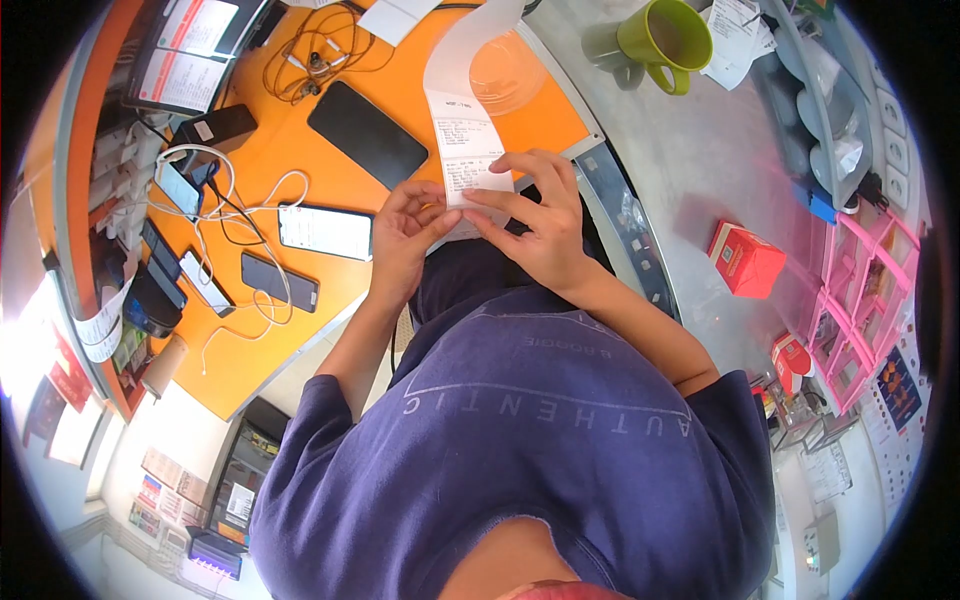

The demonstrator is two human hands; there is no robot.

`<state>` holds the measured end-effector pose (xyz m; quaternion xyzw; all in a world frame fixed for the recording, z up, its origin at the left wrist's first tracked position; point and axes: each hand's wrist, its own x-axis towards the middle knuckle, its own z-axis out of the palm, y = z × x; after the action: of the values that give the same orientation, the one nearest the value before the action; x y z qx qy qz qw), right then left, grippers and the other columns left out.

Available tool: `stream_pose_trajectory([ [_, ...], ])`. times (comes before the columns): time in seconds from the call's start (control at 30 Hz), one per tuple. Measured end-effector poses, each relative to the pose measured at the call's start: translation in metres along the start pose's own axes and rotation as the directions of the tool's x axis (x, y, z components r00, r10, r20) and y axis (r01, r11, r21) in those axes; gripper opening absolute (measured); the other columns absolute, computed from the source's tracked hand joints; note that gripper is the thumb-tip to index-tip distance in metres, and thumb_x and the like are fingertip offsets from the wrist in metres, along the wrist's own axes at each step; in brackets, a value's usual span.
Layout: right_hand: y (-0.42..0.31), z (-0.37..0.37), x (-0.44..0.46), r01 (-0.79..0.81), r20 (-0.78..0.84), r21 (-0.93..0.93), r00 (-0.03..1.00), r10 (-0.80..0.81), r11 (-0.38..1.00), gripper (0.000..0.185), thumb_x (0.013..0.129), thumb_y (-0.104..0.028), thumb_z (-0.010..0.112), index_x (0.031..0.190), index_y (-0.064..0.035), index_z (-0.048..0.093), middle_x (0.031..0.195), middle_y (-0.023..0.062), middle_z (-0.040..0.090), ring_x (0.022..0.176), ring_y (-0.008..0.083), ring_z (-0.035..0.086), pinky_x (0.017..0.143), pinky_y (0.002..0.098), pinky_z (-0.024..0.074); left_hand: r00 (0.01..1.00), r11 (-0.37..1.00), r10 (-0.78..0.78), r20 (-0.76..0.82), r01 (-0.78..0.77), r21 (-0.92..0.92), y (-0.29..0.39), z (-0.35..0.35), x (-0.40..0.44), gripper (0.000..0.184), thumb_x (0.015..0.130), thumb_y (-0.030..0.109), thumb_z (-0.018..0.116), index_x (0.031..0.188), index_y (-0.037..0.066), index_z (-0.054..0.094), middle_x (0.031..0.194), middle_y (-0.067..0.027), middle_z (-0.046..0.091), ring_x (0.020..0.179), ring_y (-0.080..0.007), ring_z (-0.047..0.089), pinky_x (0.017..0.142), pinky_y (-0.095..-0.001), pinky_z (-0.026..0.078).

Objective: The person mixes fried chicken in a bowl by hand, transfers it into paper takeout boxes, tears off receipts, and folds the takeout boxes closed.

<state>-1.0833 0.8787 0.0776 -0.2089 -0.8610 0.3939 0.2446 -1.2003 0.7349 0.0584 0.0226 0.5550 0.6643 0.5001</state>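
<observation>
A long strip of white receipt paper [470,135] with printed text stretches from my hands up over the orange desk, its far end curling toward the top. My left hand [408,222] pinches the near left edge of the strip between thumb and fingers. On the right edge, my right hand [540,212] has its thumb and fingers on the paper, with the index finger bent over the print. A large black phone [368,134] lies face up beyond my left hand. Closer to that hand rests a phone with a lit white screen [327,231].
More phones and tangled white cables [262,207] cover the left of the orange desk [240,365]. Coiled brown cable [300,50] lies at the back. On the grey counter at right stand a green mug [665,45], a red box [746,260] and a pink rack [862,290].
</observation>
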Motion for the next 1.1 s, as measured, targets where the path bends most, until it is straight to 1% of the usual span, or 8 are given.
stream_pose_trajectory([
  [0.13, 0.004, 0.004, -0.001, 0.012, 0.04, 0.029, 0.999, -0.013, 1.0, 0.023, 0.067, -0.015, 0.077, 0.089, -0.0142, 0.072, 0.1, -0.0021, 0.061, 0.099, 0.023, 0.052, 0.087, 0.0371, 0.0387, 0.999, 0.999, 0.032, 0.001, -0.032, 0.011, 0.001, -0.002, -0.001, 0.025, 0.081, -0.008, 0.066, 0.091, 0.007, 0.048, 0.098, -0.0098, 0.064, 0.094, -0.0151, 0.063, 0.085, -0.0254, 0.05],
  [0.23, 0.002, 0.004, 0.003, 0.042, 0.058, -0.018, 0.997, -0.041, 0.999, 0.025, 0.065, -0.012, 0.079, 0.089, -0.0145, 0.073, 0.091, -0.0041, 0.063, 0.094, 0.021, 0.053, 0.082, 0.033, 0.0411, 0.999, 0.994, 0.042, 0.0, -0.042, 0.097, 0.006, -0.002, -0.002, 0.026, 0.081, -0.009, 0.066, 0.088, 0.008, 0.046, 0.092, -0.0087, 0.066, 0.09, -0.0136, 0.064, 0.083, -0.0246, 0.051],
  [0.43, 0.01, 0.016, 0.0, 0.089, 0.095, -0.065, 0.992, -0.083, 0.994, 0.023, 0.067, -0.014, 0.077, 0.09, -0.0145, 0.072, 0.09, -0.0048, 0.063, 0.093, 0.0196, 0.053, 0.082, 0.0347, 0.04, 0.995, 0.991, 0.092, -0.042, -0.087, 0.105, -0.014, -0.016, 0.001, 0.025, 0.081, -0.009, 0.065, 0.088, 0.008, 0.047, 0.093, -0.0104, 0.067, 0.088, -0.0114, 0.063, 0.082, -0.0233, 0.05],
  [0.63, 0.028, 0.032, -0.003, 0.179, 0.153, -0.042, 0.973, -0.171, 0.983, 0.022, 0.071, -0.015, 0.072, 0.092, -0.0102, 0.071, 0.091, -0.0016, 0.061, 0.096, 0.0205, 0.054, 0.084, 0.0364, 0.0415, 0.984, 0.998, 0.043, -0.173, -0.036, 0.042, -0.028, -0.018, 0.0, 0.026, 0.081, -0.01, 0.065, 0.089, 0.007, 0.048, 0.093, -0.01, 0.067, 0.089, -0.0124, 0.064, 0.082, -0.0246, 0.05],
  [0.73, 0.035, 0.039, -0.003, 0.159, 0.157, 0.017, 0.975, -0.16, 0.987, 0.021, 0.071, -0.016, 0.072, 0.091, -0.0101, 0.07, 0.089, -0.0011, 0.06, 0.096, 0.0207, 0.054, 0.083, 0.0354, 0.0423, 0.98, 0.997, 0.074, -0.186, -0.066, 0.048, -0.035, -0.023, 0.0, 0.026, 0.081, -0.011, 0.065, 0.09, 0.007, 0.049, 0.094, -0.0108, 0.067, 0.09, -0.0136, 0.064, 0.084, -0.025, 0.05],
  [0.93, 0.04, 0.046, -0.001, 0.267, 0.117, 0.03, 0.956, -0.269, 0.963, 0.022, 0.066, -0.011, 0.074, 0.086, -0.0124, 0.068, 0.089, -0.0034, 0.062, 0.09, 0.02, 0.056, 0.077, 0.0344, 0.0449, 0.965, 0.987, 0.156, -0.212, -0.145, 0.066, -0.045, -0.027, -0.002, 0.025, 0.08, -0.011, 0.065, 0.09, 0.006, 0.05, 0.096, -0.0123, 0.066, 0.093, -0.0137, 0.064, 0.087, -0.0261, 0.05],
  [1.03, 0.045, 0.049, 0.001, 0.303, 0.101, 0.061, 0.946, -0.307, 0.951, 0.021, 0.064, -0.009, 0.073, 0.085, -0.0117, 0.068, 0.084, -0.0008, 0.061, 0.088, 0.0213, 0.057, 0.075, 0.0328, 0.0454, 0.947, 0.977, 0.21, -0.243, -0.195, 0.086, -0.044, -0.016, -0.006, 0.025, 0.08, -0.01, 0.066, 0.09, 0.006, 0.051, 0.093, -0.0084, 0.065, 0.088, -0.0117, 0.062, 0.082, -0.0235, 0.048],
  [1.1, 0.048, 0.049, 0.002, 0.09, 0.062, 0.189, 0.993, -0.103, 0.978, 0.016, 0.069, -0.008, 0.071, 0.083, -0.0089, 0.066, 0.079, 0.0003, 0.061, 0.081, 0.0197, 0.057, 0.072, 0.0306, 0.0453, 0.925, 0.971, 0.238, -0.298, -0.215, 0.109, -0.052, -0.016, -0.007, 0.022, 0.081, -0.008, 0.067, 0.09, 0.007, 0.052, 0.092, -0.0058, 0.064, 0.085, -0.0104, 0.06, 0.078, -0.0226, 0.047],
])
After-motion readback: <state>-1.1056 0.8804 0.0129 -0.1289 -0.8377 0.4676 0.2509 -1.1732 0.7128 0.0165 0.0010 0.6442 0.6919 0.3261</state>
